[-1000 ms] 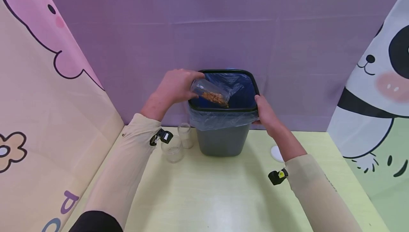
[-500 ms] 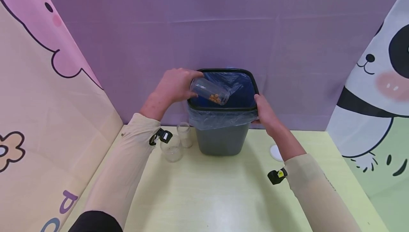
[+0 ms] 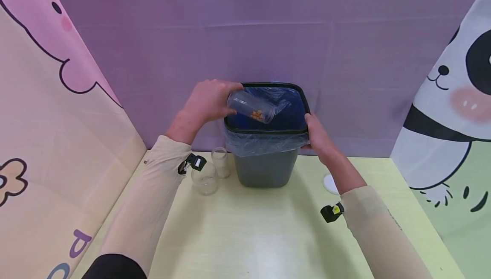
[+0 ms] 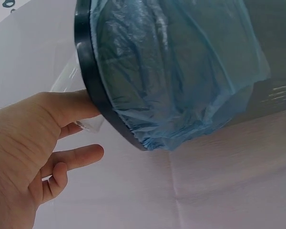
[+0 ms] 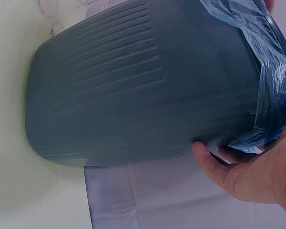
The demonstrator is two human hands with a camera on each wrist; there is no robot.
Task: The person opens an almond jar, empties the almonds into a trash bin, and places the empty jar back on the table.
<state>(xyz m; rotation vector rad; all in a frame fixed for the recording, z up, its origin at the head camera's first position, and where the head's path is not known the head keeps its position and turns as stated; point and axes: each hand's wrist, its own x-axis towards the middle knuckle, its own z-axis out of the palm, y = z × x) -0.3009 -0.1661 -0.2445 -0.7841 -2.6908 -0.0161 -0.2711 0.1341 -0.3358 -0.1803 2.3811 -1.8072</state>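
Note:
My left hand (image 3: 209, 102) grips a clear jar (image 3: 247, 105) near its base, tilted mouth-down over the bin's opening. A small pile of light brown, nut-like pieces (image 3: 257, 115) lies near the jar's mouth. Below it stands a grey trash bin (image 3: 266, 170) with a black rim (image 3: 268, 132) and a blue plastic liner (image 3: 264, 144) folded over the outside. My right hand (image 3: 319, 137) holds the bin at its right rim, thumb on top. In the left wrist view, the bin's rim hides part of the jar (image 4: 69, 76). The right wrist view shows fingers against the bin's side (image 5: 133, 105).
Two clear glass containers stand left of the bin: a short, wide one (image 3: 204, 181) and a taller, narrow one (image 3: 221, 164). A white round lid (image 3: 330, 184) lies on the table (image 3: 253, 236) beside my right forearm. A purple cloth backdrop (image 3: 268, 36) rises behind the bin.
Most of the brown pieces have left the jar, leaving a few near its mouth. The jar has risen slightly with my left hand. My right hand keeps its hold on the rim.

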